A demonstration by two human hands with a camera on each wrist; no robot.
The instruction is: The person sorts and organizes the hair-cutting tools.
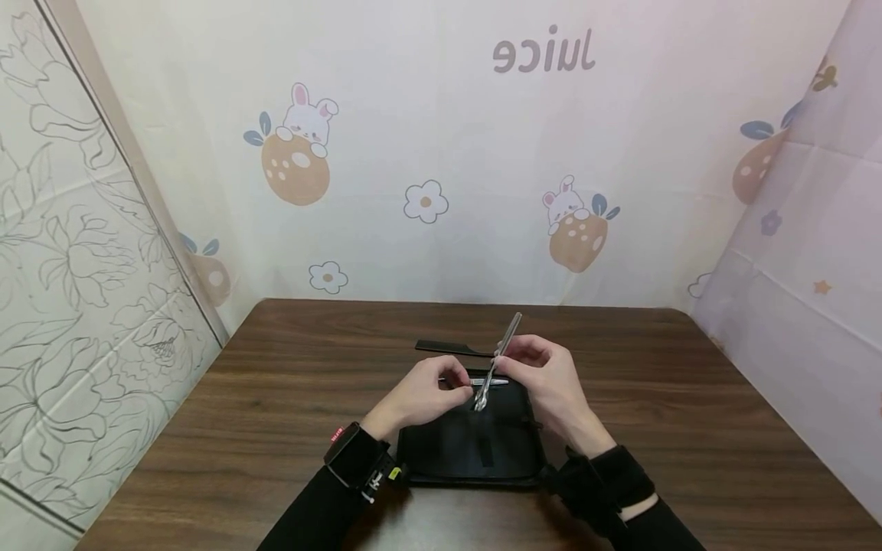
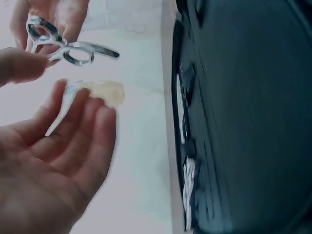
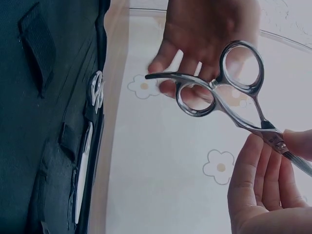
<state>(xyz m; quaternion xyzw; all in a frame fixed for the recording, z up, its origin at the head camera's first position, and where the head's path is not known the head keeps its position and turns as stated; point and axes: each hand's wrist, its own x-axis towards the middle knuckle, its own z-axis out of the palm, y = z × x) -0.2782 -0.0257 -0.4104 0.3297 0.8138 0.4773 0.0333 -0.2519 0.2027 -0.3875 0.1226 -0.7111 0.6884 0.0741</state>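
My right hand (image 1: 556,386) pinches a pair of silver thinning scissors (image 3: 239,120) near the pivot, between thumb and fingers. The blades point up and away, one edge toothed, and the finger rings hang down over a black tool case (image 1: 468,451). Close to those rings is my left hand (image 1: 427,394), its fingers loosely bent with nothing visible between them in the left wrist view. Inside the case, straps hold another pair of scissors (image 3: 100,81) and a long slim silver piece (image 3: 84,170), whose kind I cannot tell.
A black comb (image 1: 448,348) lies on the brown wooden table (image 1: 276,428), just beyond the case. Behind the table hangs a pale printed curtain (image 1: 427,115), and a flower-patterned panel (image 1: 83,268) stands at the left.
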